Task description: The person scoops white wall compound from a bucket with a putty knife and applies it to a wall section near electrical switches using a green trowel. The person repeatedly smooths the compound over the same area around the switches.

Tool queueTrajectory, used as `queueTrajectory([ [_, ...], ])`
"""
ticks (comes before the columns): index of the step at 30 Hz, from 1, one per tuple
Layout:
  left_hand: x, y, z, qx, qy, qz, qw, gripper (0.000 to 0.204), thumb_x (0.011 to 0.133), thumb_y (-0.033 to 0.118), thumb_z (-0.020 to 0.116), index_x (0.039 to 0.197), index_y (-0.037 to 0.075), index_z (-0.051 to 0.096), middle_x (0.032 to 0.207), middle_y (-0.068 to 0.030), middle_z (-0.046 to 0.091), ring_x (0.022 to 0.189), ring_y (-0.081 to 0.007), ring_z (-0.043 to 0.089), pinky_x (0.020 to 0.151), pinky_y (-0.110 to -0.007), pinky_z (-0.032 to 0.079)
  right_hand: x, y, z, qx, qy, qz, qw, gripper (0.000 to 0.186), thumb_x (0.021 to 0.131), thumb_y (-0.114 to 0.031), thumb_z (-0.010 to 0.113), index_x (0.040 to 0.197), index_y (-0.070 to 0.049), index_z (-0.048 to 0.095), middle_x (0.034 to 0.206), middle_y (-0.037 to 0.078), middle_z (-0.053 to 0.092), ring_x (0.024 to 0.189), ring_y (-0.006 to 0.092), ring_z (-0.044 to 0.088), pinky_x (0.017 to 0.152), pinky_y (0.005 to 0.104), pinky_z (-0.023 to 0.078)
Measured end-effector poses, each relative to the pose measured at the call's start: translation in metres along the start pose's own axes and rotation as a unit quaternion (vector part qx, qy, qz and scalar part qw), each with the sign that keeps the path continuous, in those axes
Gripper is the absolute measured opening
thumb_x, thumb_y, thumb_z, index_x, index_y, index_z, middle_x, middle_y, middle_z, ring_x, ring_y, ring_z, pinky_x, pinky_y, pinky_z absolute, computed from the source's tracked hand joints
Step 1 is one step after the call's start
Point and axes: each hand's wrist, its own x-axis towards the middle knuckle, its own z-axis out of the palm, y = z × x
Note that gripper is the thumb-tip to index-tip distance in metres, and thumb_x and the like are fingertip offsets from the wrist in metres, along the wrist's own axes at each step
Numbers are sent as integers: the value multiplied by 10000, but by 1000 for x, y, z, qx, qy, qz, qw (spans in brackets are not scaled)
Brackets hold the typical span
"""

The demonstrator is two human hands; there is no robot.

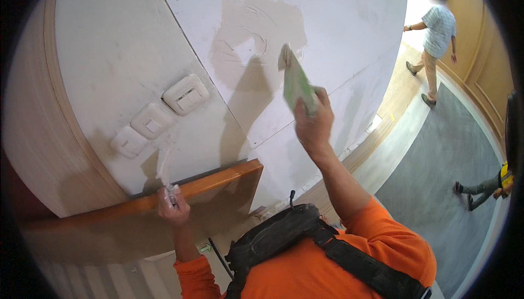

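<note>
My right hand (315,127) is raised before the wall, its fingers closed around a green flat spreader (297,85). Beige filler (284,56) clings to the spreader's upper tip. Left of that tip, a wet beige patch of filler (233,23) covers part of the white wall board (349,15), with a paler spot in its middle. Lower left, my left hand (173,209) is closed on a narrow filling knife (163,167) smeared with white filler. Its fingers are whitened too. The knife points up toward the switch plates; its handle is mostly hidden by the hand.
Three white switch plates (150,121) sit on the wall above an orange-brown wooden ledge (218,177). A wood-toned trim (82,129) curves at the left. On the right, a person in a patterned shirt (439,28) walks; another in a yellow vest (506,179) is near the grey floor covering (436,190).
</note>
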Motion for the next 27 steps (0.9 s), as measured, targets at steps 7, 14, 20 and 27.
queueTrajectory([
  [7,11,-23,1,-34,30,-18,999,254,943,99,673,1112,-85,630,824,-192,615,640,-332,573,567,-416,462,5,-54,102,-161,64,-47,984,740,735,9,715,1445,-95,534,1143,123,578,997,303,633,737,398,568],
  [14,4,-34,-4,-7,28,44,999,277,939,116,691,1107,-95,628,850,-200,627,665,-341,589,573,-430,462,-26,-43,75,-79,29,-43,996,680,790,69,658,1440,-88,537,1181,172,569,974,343,621,823,418,552],
  [20,2,-40,3,3,23,60,998,280,936,116,690,1112,-93,633,866,-215,633,694,-378,609,595,-454,475,0,-60,105,-116,63,-34,991,615,786,31,671,1384,-69,566,1188,136,583,1003,346,643,802,435,572],
  [27,7,-35,0,12,52,94,994,306,940,127,676,1155,-87,635,896,-215,650,725,-384,634,619,-428,508,0,-35,54,-165,16,-191,968,722,772,59,639,1388,-318,634,1162,81,647,967,273,621,809,383,540],
])
